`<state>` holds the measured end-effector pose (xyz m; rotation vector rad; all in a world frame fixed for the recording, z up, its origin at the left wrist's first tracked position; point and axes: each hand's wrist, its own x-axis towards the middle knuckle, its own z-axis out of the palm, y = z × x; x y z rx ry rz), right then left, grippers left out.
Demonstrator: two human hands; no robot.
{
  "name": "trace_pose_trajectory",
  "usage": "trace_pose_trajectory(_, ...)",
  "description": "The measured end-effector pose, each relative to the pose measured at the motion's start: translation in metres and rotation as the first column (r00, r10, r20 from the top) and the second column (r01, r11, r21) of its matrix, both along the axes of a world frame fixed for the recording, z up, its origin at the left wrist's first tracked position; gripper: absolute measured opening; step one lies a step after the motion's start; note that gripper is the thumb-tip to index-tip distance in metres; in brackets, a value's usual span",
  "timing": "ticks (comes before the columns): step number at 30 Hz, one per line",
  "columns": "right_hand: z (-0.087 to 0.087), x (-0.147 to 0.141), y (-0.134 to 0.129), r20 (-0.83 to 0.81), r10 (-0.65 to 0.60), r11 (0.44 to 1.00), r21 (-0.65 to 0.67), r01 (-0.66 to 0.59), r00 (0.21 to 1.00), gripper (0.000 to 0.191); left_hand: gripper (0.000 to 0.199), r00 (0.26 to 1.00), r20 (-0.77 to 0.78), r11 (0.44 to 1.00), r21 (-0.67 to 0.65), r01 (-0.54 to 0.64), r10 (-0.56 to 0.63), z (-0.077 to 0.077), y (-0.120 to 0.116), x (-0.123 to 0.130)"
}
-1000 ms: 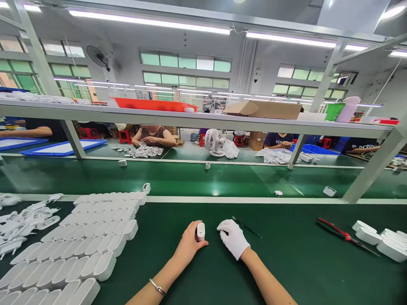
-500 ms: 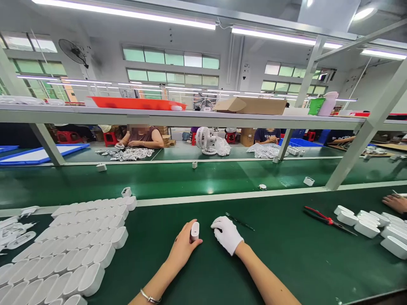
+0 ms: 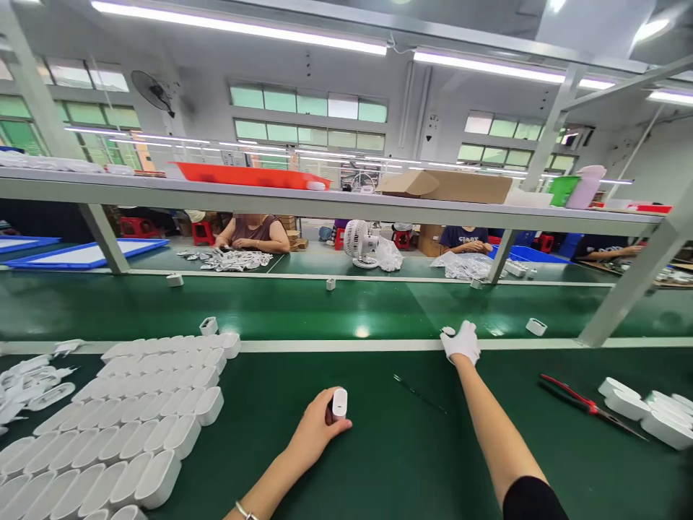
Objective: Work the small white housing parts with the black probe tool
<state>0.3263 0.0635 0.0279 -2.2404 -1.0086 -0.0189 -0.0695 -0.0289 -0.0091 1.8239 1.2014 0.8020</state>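
Note:
My left hand (image 3: 319, 431) is closed around a small white oval charger housing (image 3: 340, 404). It holds the housing upright just above the green bench, with the narrow slotted end facing me. My right hand (image 3: 462, 344), in a white glove, stretches over the bench's far pale edge onto the green belt. Its fingers are spread at a small white part (image 3: 448, 331), touching or almost touching it. Between my hands and farther right lies a thin dark tweezer-like tool (image 3: 419, 394) on the bench.
Rows of white oval shells (image 3: 130, 426) fill the left, beside loose white pieces (image 3: 32, 386). To the right are red-handled pliers (image 3: 591, 408) and more white shells (image 3: 657, 415). White housings (image 3: 535, 327) sit spaced along the belt. A shelf (image 3: 346, 202) crosses above; people sit beyond.
My right hand has moved forward and right, from beside the thin tool to the small white part on the belt. My left hand keeps the housing. The view has shifted slightly left.

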Motion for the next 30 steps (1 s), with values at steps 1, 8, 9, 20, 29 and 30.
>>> trace_pose_trajectory(1, -0.004, 0.003, 0.002, -0.016, -0.01, 1.0, -0.025, 0.01, 1.0, 0.068, 0.047, 1.0, 0.003, 1.0, 0.003, -0.002, 0.002, 0.0, -0.001, 0.001)
trace_pose_trajectory(8, -0.008, -0.009, 0.029, -0.146, 0.022, 0.988, -0.145, -0.043, 0.989, 0.034, 0.045, 1.0, 0.02, 0.999, 0.031, -0.023, 0.022, 0.002, -0.003, 0.004)
trace_pose_trajectory(9, -0.003, -0.015, 0.032, -0.169, 0.038, 0.988, -0.139, -0.062, 0.985, 0.031, 0.045, 0.999, 0.025, 0.999, 0.031, -0.026, 0.025, 0.001, -0.003, 0.005)
trace_pose_trajectory(20, -0.007, -0.193, -0.088, -0.314, 0.752, 0.658, 0.339, -0.672, 0.579, 0.034, 0.049, 0.998, 0.042, 0.994, 0.101, -0.051, 0.047, 0.003, -0.001, 0.007)
trace_pose_trajectory(29, -0.033, -0.213, -0.134, 0.003, 0.892, 0.385, 0.52, -0.762, 0.453, 0.026, 0.049, 0.998, -0.033, 0.981, 0.193, -0.038, 0.045, 0.006, -0.005, 0.007)
trace_pose_trajectory(30, -0.035, -0.212, -0.132, 0.014, 0.889, 0.381, 0.53, -0.758, 0.457, 0.027, 0.048, 0.998, -0.045, 0.979, 0.201, -0.04, 0.05, 0.006, -0.005, 0.007)
